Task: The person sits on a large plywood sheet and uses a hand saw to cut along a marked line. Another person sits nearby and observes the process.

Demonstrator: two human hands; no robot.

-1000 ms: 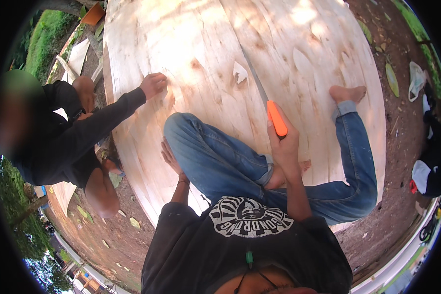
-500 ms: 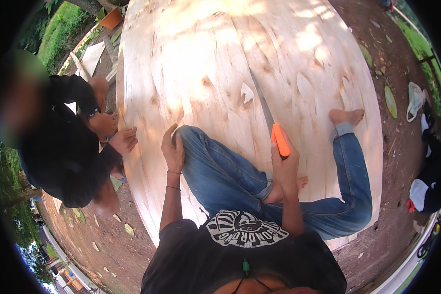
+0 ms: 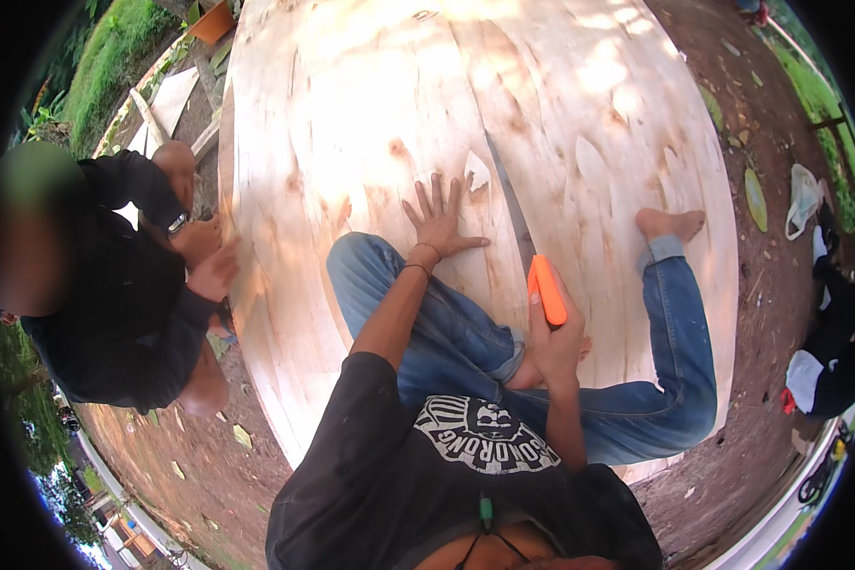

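A hand saw (image 3: 547, 291) with an orange handle is in my right hand (image 3: 559, 337), fingers wrapped round the grip. Its dark blade runs away from me along a line in the plywood sheet (image 3: 351, 142); how deep the teeth sit cannot be made out. My left hand (image 3: 439, 223) lies flat on the plywood with fingers spread, left of the blade and beside a pale chipped patch (image 3: 478, 171). I sit on the sheet, legs bent, with a bare foot (image 3: 672, 225) resting on it to the right.
Another person (image 3: 114, 275) in dark clothes crouches at the left edge of the sheet, hands close to it. An orange pot (image 3: 213, 23) stands at the far left. Dark cloth (image 3: 831, 323) and a white bag (image 3: 804, 199) lie on the leaf-strewn soil at right.
My left hand has moved from beside my knee onto the plywood near the blade, fingers spread. The saw handle has come slightly toward me. The other person has shifted a little.
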